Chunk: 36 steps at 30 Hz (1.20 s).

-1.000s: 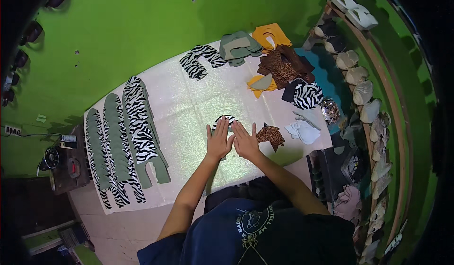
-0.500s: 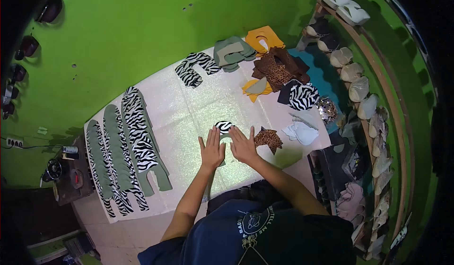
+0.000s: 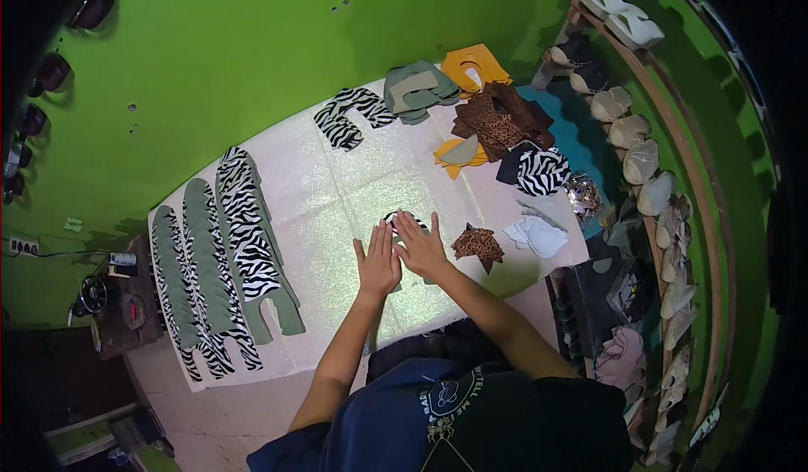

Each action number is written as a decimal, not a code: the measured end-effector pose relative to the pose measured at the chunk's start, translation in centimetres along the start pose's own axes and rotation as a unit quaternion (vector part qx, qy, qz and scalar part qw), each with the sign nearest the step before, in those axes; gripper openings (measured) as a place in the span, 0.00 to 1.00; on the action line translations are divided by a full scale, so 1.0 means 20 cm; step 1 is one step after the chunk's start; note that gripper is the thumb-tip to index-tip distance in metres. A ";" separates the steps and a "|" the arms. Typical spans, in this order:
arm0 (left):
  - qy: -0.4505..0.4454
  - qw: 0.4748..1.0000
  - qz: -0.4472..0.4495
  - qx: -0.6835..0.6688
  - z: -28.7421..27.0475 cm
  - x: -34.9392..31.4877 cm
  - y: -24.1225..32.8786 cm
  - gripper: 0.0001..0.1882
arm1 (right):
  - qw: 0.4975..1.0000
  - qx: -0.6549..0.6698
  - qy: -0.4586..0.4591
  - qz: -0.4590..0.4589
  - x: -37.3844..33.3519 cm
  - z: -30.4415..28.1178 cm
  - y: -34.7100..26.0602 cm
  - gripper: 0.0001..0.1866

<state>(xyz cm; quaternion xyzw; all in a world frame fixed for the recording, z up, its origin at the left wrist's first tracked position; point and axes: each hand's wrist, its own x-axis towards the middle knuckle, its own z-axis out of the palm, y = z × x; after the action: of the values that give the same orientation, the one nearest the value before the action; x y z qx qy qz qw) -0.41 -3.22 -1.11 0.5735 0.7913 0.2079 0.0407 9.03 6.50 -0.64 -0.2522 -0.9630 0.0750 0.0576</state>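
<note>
Across the middle of the pale, glittery sheet (image 3: 316, 198) covering the table, bare room stretches between overlapping green and zebra-print strips (image 3: 247, 240) at left and a brown leopard-print piece (image 3: 477, 243) at right; the near edge runs close to the person's torso. The left hand (image 3: 378, 266) and right hand (image 3: 423, 251) are flattened, fingers extended, over a small black-and-white zebra-print piece (image 3: 391, 216), partly hidden beneath the fingertips.

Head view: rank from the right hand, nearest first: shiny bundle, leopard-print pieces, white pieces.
1. Leopard-print pieces: just right of the right hand.
2. White pieces: farther right, past the leopard print.
3. Shiny bundle: farthest, up and right.
</note>
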 end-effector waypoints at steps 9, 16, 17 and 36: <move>0.010 1.000 -0.006 0.028 -0.01 0.00 0.01 0.30 | 0.998 0.003 -0.020 0.061 -0.15 -0.03 0.04 0.30; 0.027 0.999 -0.030 0.034 -0.01 -0.03 0.02 0.30 | 0.998 -0.001 0.002 0.066 -0.18 -0.01 0.03 0.31; 0.026 0.999 -0.036 0.014 -0.01 -0.01 0.02 0.29 | 0.998 -0.006 0.011 0.067 -0.17 -0.01 0.03 0.31; 0.057 0.990 -0.124 0.028 -0.13 0.07 -0.07 0.14 | 0.971 0.132 0.093 0.178 -0.06 -0.12 0.08 0.15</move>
<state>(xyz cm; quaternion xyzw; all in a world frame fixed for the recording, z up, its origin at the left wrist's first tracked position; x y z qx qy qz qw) -2.88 -3.03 1.02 0.4588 0.8631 0.2109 0.0050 11.18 7.56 1.39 -0.4154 -0.8748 0.1864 0.1656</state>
